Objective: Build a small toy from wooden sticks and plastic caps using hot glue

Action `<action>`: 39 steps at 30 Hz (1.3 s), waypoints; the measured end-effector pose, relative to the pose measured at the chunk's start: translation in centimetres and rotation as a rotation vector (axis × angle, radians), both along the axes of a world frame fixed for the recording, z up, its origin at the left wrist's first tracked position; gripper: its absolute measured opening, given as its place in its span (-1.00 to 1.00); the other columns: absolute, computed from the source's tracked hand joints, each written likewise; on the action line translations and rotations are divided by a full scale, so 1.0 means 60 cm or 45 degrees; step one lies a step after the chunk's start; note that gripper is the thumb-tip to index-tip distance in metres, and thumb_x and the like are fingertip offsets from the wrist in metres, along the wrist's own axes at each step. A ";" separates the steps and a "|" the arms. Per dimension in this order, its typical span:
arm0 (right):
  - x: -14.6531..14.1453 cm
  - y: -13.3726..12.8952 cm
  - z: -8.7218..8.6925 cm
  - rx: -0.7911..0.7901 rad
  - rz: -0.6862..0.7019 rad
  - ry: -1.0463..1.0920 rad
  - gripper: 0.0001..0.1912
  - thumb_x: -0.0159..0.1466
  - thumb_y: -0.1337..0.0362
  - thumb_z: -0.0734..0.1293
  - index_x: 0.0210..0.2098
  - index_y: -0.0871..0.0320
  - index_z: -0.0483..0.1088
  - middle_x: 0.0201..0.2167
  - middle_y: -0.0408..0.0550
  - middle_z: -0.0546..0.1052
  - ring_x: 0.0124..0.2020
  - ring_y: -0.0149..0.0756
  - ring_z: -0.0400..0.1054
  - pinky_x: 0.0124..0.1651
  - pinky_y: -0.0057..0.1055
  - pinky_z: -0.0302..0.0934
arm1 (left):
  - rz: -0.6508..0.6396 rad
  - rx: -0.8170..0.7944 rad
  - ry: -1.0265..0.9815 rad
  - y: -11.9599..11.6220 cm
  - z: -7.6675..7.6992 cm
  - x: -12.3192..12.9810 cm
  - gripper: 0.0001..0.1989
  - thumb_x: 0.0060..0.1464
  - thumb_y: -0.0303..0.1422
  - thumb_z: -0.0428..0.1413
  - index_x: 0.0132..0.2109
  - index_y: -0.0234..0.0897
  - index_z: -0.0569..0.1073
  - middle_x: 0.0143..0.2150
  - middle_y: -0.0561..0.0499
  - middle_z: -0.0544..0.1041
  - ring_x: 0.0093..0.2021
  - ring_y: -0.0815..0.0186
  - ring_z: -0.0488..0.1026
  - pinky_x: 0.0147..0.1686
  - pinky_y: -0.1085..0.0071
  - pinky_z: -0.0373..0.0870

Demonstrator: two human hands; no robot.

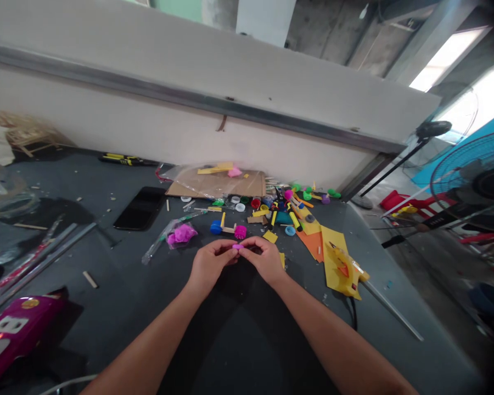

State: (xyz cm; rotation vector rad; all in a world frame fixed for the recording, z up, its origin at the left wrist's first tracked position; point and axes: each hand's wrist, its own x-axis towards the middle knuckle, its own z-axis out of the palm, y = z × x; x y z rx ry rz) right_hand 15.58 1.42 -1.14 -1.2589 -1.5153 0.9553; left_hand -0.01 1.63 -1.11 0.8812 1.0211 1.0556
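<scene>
on the dark counter (107, 285), before a pale wall (247, 145), my left grip (209, 266) and right grip (267, 260) pinch a small, smooth-looking pink-purple piece (237, 247) between them, thin edge showing, ends hidden under my fingertips, just near of a blue-and-magenta wheeled assembly (229, 230).

The left forearm (160, 337) and right forearm (329, 329) were bare and tapered; beyond them, left hand (206, 264) and right hand (268, 260) were bare too.
</scene>
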 end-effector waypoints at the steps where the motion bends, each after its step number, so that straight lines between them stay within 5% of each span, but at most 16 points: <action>1: 0.000 0.001 0.000 -0.024 0.010 0.032 -0.79 0.10 0.15 0.37 -0.33 0.13 0.47 -0.41 -0.11 0.54 -0.39 -0.34 0.41 -0.31 -0.44 0.29 | 0.015 0.023 0.024 0.001 -0.001 0.001 -0.73 -0.19 -0.35 0.27 -0.26 -0.35 0.53 -0.38 0.01 0.56 -0.40 0.40 0.49 -0.28 0.45 0.48; 10: -0.001 0.005 -0.005 -0.041 -0.012 0.043 -0.80 0.09 0.15 0.38 -0.34 0.12 0.47 -0.40 -0.12 0.53 -0.39 -0.35 0.39 -0.32 -0.44 0.27 | 0.046 0.095 0.086 0.003 0.000 0.004 -0.75 -0.18 -0.34 0.26 -0.27 -0.32 0.53 -0.38 0.05 0.56 -0.40 0.41 0.48 -0.32 0.48 0.48; 19: -0.003 -0.002 0.006 0.035 -0.003 -0.081 -0.83 0.12 0.20 0.35 -0.30 0.12 0.45 -0.39 -0.11 0.52 -0.37 -0.36 0.39 -0.36 -0.47 0.24 | -0.036 -0.140 -0.075 0.006 0.008 -0.006 -0.73 -0.15 -0.34 0.26 -0.26 -0.39 0.49 -0.40 -0.03 0.54 -0.37 0.36 0.50 -0.32 0.44 0.48; 27: -0.003 -0.006 0.004 0.233 0.029 -0.356 -0.82 0.14 0.25 0.33 -0.23 0.07 0.44 -0.34 -0.11 0.50 -0.33 -0.34 0.36 -0.32 -0.45 0.23 | -0.060 -0.131 -0.099 0.006 0.010 -0.008 -0.73 -0.14 -0.33 0.26 -0.26 -0.39 0.48 -0.39 -0.03 0.54 -0.40 0.38 0.48 -0.34 0.45 0.48; 39: 0.000 -0.009 0.009 0.262 0.110 -0.366 -0.76 0.16 0.25 0.32 -0.15 0.04 0.42 -0.30 -0.10 0.50 -0.29 -0.31 0.37 -0.23 -0.38 0.25 | -0.088 -0.102 -0.110 0.004 0.011 -0.010 -0.74 -0.09 -0.26 0.22 -0.28 -0.37 0.47 -0.41 -0.01 0.52 -0.41 0.41 0.45 -0.33 0.43 0.47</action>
